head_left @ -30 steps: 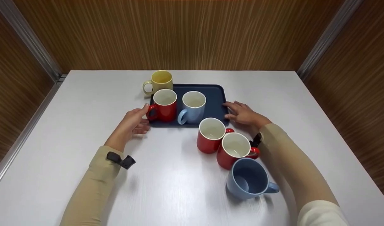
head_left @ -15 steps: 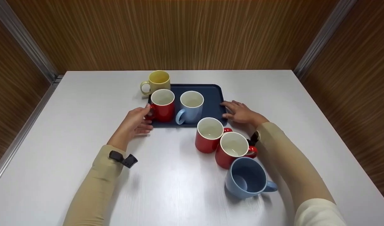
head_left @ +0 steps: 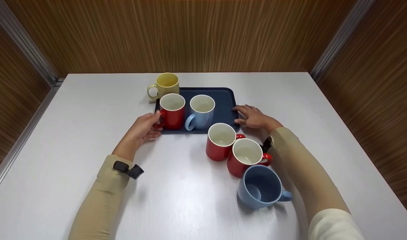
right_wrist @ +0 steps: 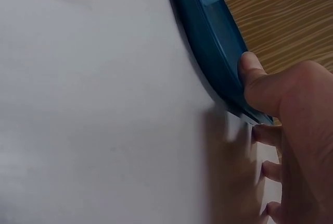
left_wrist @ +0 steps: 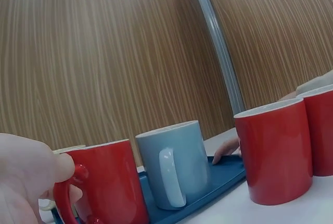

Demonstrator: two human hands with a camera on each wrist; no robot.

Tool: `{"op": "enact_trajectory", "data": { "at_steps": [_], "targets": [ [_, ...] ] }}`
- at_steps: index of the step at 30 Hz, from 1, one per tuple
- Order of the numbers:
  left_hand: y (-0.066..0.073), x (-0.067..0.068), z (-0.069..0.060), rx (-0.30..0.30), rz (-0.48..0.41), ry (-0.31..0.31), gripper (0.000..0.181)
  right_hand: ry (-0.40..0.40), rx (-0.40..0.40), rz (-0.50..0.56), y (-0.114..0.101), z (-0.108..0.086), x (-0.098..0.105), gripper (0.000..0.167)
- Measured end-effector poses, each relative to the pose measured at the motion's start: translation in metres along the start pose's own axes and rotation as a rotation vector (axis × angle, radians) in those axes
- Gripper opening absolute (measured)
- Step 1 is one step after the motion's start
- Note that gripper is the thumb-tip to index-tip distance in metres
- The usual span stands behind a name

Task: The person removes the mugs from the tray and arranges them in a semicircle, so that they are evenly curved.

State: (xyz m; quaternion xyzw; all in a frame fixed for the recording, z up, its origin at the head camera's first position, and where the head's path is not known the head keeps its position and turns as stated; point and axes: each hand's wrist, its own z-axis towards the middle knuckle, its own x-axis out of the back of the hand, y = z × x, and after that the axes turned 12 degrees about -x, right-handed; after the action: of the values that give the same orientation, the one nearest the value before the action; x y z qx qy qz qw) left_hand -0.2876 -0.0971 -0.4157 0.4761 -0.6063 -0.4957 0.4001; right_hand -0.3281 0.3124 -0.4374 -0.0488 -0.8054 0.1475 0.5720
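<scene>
A dark blue tray [head_left: 225, 100] lies on the table with a red mug [head_left: 173, 118] and a light blue mug [head_left: 203, 116] on it. My left hand [head_left: 142, 126] pinches the red mug's handle [left_wrist: 63, 200] between thumb and finger at the tray's left side. Over at the right edge, my right hand [head_left: 255, 118] touches the tray's rim, its thumb [right_wrist: 252, 70] against the rim and its other fingers spread along the outside. A yellow mug [head_left: 167, 85] stands at the back left corner; the tray's rim below it is hidden.
In front of the tray a red mug [head_left: 218, 150], a second red mug [head_left: 238, 163] and a larger blue mug [head_left: 256, 196] stand in a slanting row beside my right forearm. Wood-grain panels [head_left: 190, 36] close off the back and sides.
My left hand has come slightly right, its thumb and fingers closing on the red mug's handle. My right hand stays at the tray's edge, and the mugs keep their places.
</scene>
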Motion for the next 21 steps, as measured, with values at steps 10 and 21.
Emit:
{"op": "enact_trajectory", "data": {
  "at_steps": [10,21],
  "targets": [
    [-0.004,0.009,-0.009,-0.109,-0.06,-0.007,0.035,0.014,0.001,0.034,0.001,-0.002,-0.001,0.062],
    [-0.005,0.022,-0.029,-0.146,-0.127,0.036,0.04,0.01,-0.008,0.039,0.0,-0.003,-0.001,0.061]
  ]
}}
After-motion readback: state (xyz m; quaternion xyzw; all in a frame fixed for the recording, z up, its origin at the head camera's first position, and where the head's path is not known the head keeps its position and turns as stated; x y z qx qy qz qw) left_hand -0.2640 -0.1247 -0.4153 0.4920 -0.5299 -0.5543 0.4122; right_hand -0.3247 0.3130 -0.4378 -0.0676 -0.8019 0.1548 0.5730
